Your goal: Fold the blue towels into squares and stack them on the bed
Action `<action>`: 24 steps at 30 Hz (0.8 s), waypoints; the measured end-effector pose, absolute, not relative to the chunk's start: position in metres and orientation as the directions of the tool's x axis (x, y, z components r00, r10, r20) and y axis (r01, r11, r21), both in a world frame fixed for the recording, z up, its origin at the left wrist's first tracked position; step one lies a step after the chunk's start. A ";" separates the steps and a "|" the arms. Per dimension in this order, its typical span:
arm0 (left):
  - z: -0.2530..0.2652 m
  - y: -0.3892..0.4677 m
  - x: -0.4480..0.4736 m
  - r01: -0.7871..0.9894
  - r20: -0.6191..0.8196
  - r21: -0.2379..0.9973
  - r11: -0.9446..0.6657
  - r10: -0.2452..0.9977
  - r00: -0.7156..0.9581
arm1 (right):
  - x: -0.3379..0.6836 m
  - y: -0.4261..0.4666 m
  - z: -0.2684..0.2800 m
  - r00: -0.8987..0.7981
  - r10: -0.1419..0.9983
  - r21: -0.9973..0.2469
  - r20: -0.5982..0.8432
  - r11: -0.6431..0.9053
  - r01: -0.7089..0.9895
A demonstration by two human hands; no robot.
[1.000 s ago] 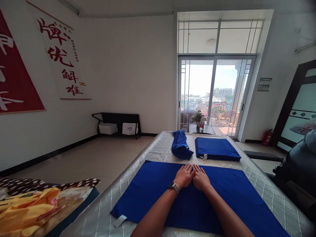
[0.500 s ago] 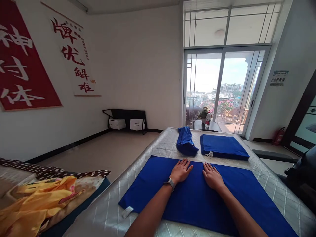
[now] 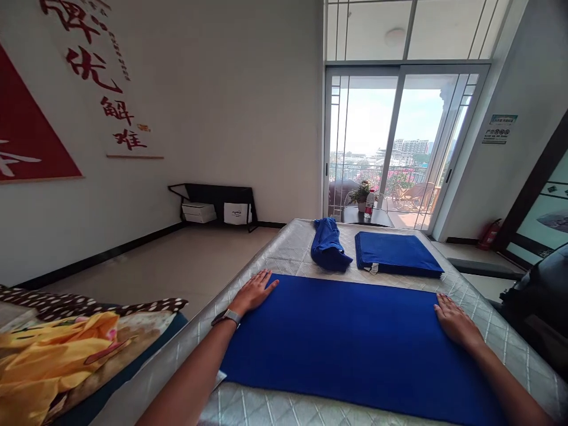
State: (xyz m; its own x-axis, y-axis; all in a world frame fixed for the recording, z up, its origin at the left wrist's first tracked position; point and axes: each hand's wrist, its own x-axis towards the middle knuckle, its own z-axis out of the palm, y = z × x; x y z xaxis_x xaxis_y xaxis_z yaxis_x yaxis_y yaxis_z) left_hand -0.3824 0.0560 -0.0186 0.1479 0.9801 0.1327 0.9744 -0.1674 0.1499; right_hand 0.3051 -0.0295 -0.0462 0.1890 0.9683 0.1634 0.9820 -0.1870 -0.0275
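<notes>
A blue cloth (image 3: 350, 337) lies spread flat on the silvery quilted mattress (image 3: 284, 408). At its far left corner rests my left hand (image 3: 254, 291), palm down with the fingers stretched out and a watch on the wrist. My right hand (image 3: 457, 319) lies flat on the far right corner, fingers extended. Beyond the cloth sits a neat stack of folded blue cloths (image 3: 394, 251) with a white tag at its near edge. Left of that stack is a crumpled blue cloth (image 3: 328, 245). My left forearm partly hides a white label by the near left corner.
Yellow patterned fabric (image 3: 66, 349) is heaped on bedding at the left. A small table with a potted plant (image 3: 361, 194) and a bottle (image 3: 369, 204) stands past the mattress, before glass sliding doors. A dark bag-like object (image 3: 541, 307) is at the right.
My hands have slid apart from the middle of the cloth's far edge, the left to the far left corner and the right to the far right corner. The view has shifted slightly.
</notes>
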 end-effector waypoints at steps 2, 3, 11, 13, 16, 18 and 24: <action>-0.019 0.056 -0.380 0.974 0.142 0.145 -0.174 0.978 0.154 | 0.301 -0.029 -0.045 0.189 0.970 -0.019 0.154 -0.188 0.982; -0.019 0.056 -0.380 0.974 0.146 0.142 -0.176 0.977 0.155 | 0.299 -0.030 -0.044 0.194 0.970 -0.014 0.147 -0.194 0.981; -0.010 0.052 -0.374 0.986 0.126 0.083 -0.147 0.983 0.136 | 0.290 -0.034 -0.025 0.234 0.966 0.017 0.108 -0.237 0.971; -0.002 0.050 -0.368 0.993 0.112 0.049 -0.111 0.988 0.105 | 0.281 -0.035 -0.014 0.258 0.963 0.044 0.073 -0.262 0.964; 0.011 0.041 -0.343 0.995 0.156 0.033 -0.094 0.984 0.088 | 0.246 -0.042 0.005 0.234 0.968 0.049 0.095 -0.239 0.970; 0.017 0.028 -0.311 0.983 0.212 0.054 -0.175 0.964 0.160 | 0.204 -0.050 0.015 0.123 0.978 0.024 0.167 -0.128 0.991; 0.003 -0.026 -0.173 0.800 0.330 0.132 -0.585 0.787 0.521 | 0.050 -0.074 0.021 -0.175 0.975 -0.119 0.140 0.192 0.974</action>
State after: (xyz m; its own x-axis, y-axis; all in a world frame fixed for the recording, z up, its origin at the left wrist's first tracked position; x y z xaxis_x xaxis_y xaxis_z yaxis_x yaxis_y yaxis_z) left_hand -0.1727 -0.0261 0.0034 0.5212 0.7872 0.3295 0.8002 -0.5850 0.1319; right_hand 0.0499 -0.0738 0.0211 -0.1750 0.9746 0.1399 0.9742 0.1919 -0.1188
